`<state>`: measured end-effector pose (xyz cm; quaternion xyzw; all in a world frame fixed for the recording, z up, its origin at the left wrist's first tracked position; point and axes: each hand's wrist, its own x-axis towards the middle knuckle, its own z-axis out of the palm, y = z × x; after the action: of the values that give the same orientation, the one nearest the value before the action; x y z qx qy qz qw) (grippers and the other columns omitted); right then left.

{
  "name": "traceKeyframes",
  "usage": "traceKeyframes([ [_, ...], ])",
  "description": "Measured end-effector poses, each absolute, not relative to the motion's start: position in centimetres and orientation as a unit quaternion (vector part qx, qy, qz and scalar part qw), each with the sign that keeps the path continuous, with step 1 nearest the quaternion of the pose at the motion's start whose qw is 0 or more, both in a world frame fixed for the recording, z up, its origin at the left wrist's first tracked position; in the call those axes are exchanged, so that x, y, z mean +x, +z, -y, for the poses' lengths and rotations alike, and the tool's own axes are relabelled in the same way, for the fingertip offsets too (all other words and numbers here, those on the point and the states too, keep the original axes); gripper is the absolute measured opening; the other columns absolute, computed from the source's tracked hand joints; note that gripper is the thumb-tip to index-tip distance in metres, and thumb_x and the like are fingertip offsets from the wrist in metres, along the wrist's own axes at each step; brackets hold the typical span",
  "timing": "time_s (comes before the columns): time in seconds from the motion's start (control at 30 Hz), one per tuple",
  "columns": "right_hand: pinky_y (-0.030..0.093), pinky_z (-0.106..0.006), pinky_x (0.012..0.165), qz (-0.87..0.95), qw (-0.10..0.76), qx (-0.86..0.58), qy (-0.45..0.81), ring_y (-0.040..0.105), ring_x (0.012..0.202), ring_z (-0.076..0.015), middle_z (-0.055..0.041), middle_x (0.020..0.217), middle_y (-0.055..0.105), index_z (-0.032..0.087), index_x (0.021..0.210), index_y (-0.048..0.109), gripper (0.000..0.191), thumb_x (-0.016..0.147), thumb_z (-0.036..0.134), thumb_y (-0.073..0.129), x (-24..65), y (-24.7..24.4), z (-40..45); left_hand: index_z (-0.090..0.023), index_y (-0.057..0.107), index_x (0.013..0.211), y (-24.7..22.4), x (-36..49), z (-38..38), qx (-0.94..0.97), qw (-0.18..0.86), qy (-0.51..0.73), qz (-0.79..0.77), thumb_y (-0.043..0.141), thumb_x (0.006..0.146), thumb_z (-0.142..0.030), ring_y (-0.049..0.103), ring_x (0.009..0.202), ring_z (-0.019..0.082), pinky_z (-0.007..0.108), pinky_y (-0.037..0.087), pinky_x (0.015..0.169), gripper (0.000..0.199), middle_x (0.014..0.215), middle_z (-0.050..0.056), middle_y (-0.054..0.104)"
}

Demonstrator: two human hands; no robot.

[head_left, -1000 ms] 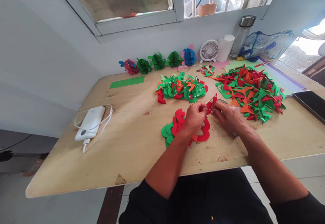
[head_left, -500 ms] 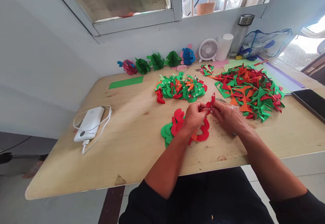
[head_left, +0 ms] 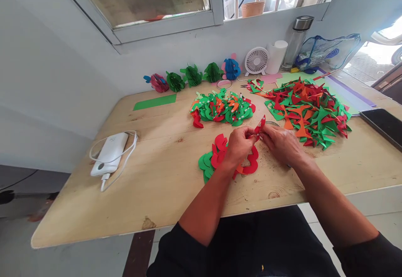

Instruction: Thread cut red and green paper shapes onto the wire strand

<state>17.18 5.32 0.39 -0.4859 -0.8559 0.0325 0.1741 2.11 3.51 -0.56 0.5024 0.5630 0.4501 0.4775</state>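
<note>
Between my two hands is a small red paper piece [head_left: 260,125], its pointed end sticking up. My left hand [head_left: 241,143] pinches its left side, and the fingertips of my right hand [head_left: 278,142] close on its right side, touching those of the left. Under my left wrist lie curved red paper pieces [head_left: 252,161] and green paper pieces [head_left: 205,164]. Beyond my hands sits a heap of green, red and orange curved pieces [head_left: 232,107]. To the right of it is a larger pile of paper scraps [head_left: 309,111].
The wooden table [head_left: 163,172] holds a power bank [head_left: 111,153] with a cable at left and a phone [head_left: 385,124] at right. Along the wall stand paper figures [head_left: 193,75], a small fan [head_left: 256,60], a glass bottle [head_left: 295,44] and a clear pouch [head_left: 329,53].
Both hands stay in nearly the same place; the red piece between them has tilted slightly. The whole view has shifted a little.
</note>
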Motion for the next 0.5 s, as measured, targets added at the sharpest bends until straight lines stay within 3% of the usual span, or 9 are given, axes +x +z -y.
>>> traceKeyframes([
  [0.5, 0.025, -0.028, 0.056, 0.865, 0.156, -0.475, 0.027, 0.057, 0.074, -0.0191, -0.0074, 0.079, 0.066, 0.019, 0.081, 0.06, 0.024, 0.091, 0.025, 0.04, 16.87, 0.61, -5.18, -0.017, 0.066, 0.069, -0.44, 2.27, -3.44, 0.537, 0.4, 0.417, -0.614, 0.06, 0.071, -0.019, 0.055, 0.06, 0.012, 0.021, 0.037, 0.056, 0.007, 0.065, 0.001, 0.063],
])
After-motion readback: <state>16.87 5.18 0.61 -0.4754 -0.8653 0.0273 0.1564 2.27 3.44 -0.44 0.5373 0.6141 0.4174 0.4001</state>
